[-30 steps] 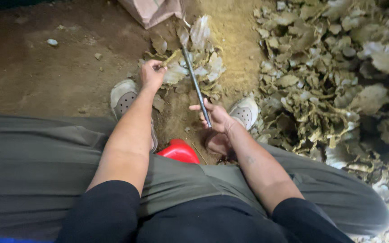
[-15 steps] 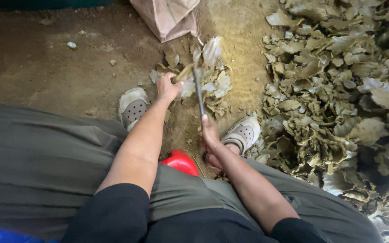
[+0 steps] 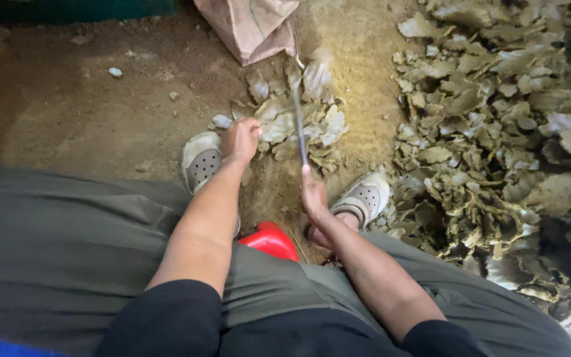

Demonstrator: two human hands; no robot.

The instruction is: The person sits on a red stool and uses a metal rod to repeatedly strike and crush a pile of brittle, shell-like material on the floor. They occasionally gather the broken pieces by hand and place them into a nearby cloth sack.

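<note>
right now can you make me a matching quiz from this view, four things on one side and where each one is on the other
Things:
1. left hand
2. right hand
3. sack
4. red stool

Places:
A. between the legs, under the person
B. gripping the lower end of the metal rod
C. on the small shell pile by the left shoe
D. top of the view, on the dirt floor

Pairs: 1-C, 2-B, 3-D, 4-A

head view, looking steeply down, close
</note>
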